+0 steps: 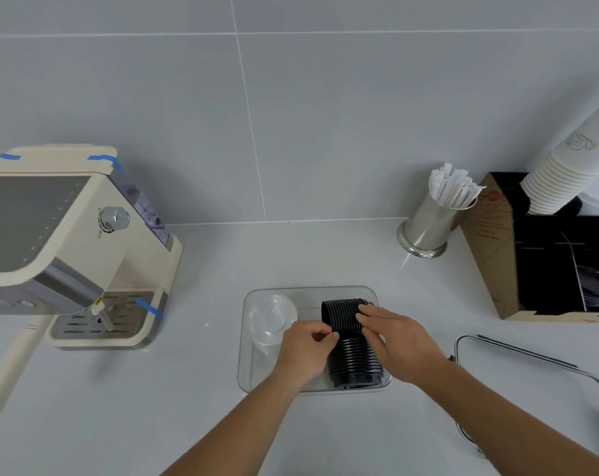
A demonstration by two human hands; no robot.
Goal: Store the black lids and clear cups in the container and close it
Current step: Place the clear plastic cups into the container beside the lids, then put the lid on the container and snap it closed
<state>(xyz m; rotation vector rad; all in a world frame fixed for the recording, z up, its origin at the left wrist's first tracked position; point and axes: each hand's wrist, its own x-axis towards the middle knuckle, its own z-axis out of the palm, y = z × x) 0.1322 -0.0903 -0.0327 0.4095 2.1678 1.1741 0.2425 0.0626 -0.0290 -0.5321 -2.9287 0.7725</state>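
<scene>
A clear rectangular container (pixel 312 291) lies open on the white counter. In its right half lies a stack of black lids (pixel 351 355) on its side. Clear cups (pixel 270 317) lie in its left half. My left hand (pixel 305 352) has its fingers curled against the left side of the lid stack, thumb and fingers touching the lids. My right hand (pixel 401 341) rests on the right side of the stack with fingers fairly straight, pressing on the upper lids. The container's clear lid (pixel 538 359) lies apart on the counter at the right.
A cream coffee machine (pixel 71 242) stands at the left. At the back right are a steel holder with wrapped straws (pixel 432 218) and a cardboard box with black dividers (pixel 497 255), with a stack of white paper cups (pixel 562 176) above it.
</scene>
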